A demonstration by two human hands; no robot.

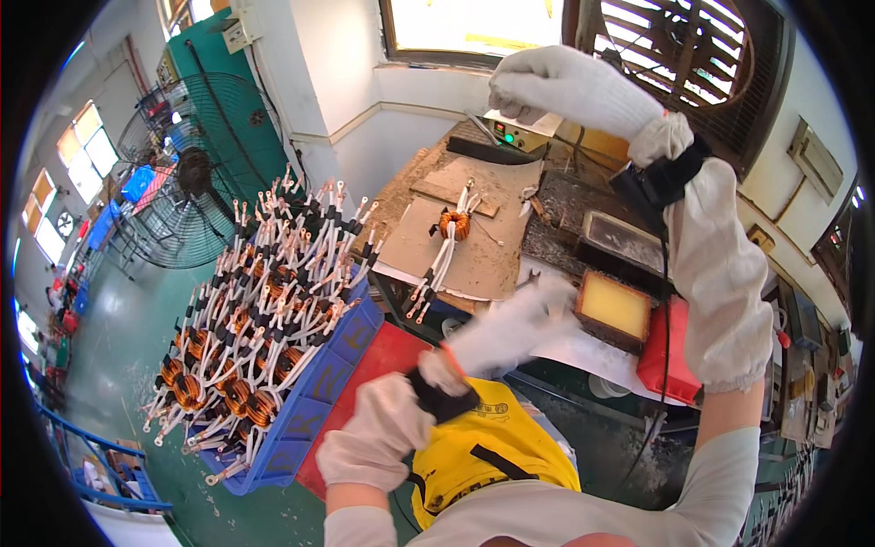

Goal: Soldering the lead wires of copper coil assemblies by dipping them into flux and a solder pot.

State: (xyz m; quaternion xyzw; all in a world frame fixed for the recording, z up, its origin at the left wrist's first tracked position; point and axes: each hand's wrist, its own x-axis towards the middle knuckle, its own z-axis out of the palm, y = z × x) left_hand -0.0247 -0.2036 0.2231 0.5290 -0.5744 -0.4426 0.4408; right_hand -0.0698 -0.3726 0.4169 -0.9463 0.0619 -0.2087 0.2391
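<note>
My left hand (524, 324), in a white glove, is smeared by motion over the front of the bench, left of a yellow-filled tray (613, 305). Whether its fingers hold anything is unclear. Raised near the window, my gloved right hand (561, 87) has its fingers curled downward above a control box (518, 134) with a green light. Anything inside those fingers is hidden. A copper-wound ring coil (453, 225) with white leads lies on the cardboard (401, 242), apart from both hands.
At left, a blue crate (314, 392) is heaped with many similar coils and leads. A dark framed tray (624, 242) and a red bin (670, 351) stand at right. A large fan (191, 173) stands beyond the crate. A cable (663, 365) hangs from my right wrist.
</note>
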